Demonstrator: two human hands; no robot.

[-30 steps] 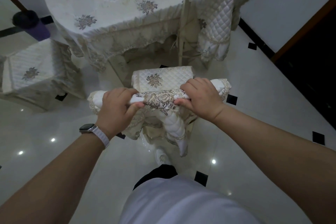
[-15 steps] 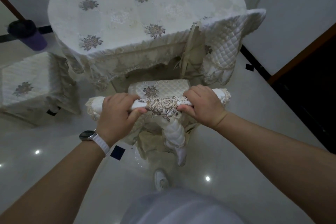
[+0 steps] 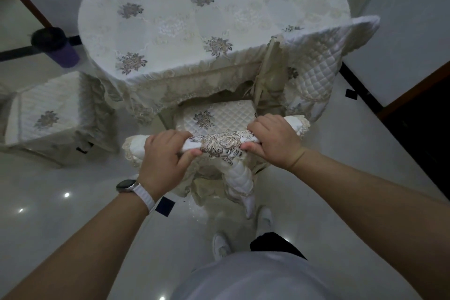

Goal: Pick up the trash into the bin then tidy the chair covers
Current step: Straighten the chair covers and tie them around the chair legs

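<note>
At the bottom edge a pale shirt (image 3: 246,280) fills the frame, with two white shoes (image 3: 220,243) on the glossy tile floor (image 3: 73,226) just ahead of it. Both bare forearms reach forward and converge from the lower corners. The left wrist carries a watch (image 3: 126,185) on a white band.

The left hand (image 3: 165,156) is closed palm-down over the top rail of the chair, fingers curled over the far side and thumb pressed under the near side, gripping the cover (image 3: 220,145) there. The right hand (image 3: 272,141) grips the same rail further along in the same way, knuckles up, thumb tip touching the embroidered flower patch that sits between the two hands. The cover is cream and quilted, wrapped over the chair back; a quilted strip hangs down from the rail between the hands toward the floor. Its ends stick out past each hand.

Beyond the rail lies the chair's seat (image 3: 219,114), quilted with a flower motif, tucked partly under the round table (image 3: 214,19), which is draped in a white flowered cloth with a lace edge. A second covered chair (image 3: 323,63) stands to the right against the table, a third (image 3: 48,114) apart on the left. Further left, a purple bin (image 3: 58,48) with a dark liner stands on the floor beside the table.
</note>
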